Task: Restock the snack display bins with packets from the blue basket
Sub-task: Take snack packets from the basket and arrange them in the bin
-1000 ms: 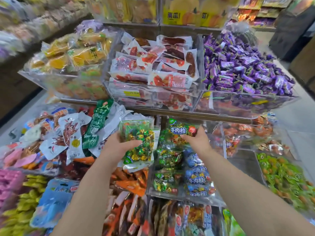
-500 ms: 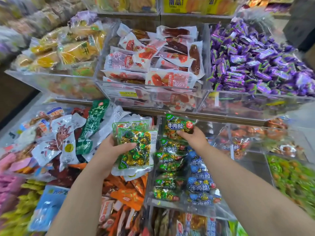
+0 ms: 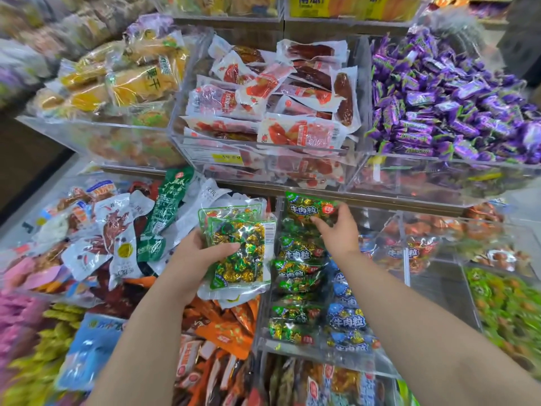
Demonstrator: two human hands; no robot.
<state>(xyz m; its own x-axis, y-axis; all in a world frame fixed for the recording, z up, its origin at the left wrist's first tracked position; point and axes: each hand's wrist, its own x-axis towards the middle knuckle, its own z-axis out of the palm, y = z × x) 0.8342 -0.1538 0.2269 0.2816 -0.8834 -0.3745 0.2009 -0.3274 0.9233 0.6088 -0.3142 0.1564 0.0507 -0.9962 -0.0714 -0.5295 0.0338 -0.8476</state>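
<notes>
Green packet (image 3: 310, 210) upright at bin (image 3: 292, 346) rear; perhaps 2-packet stack (image 3: 237, 250) left.

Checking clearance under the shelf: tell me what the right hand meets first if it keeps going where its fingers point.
The green packet that the right hand holds at the row's far end comes first; behind it probably the wooden shelf edge, though depth is unclear.
</notes>
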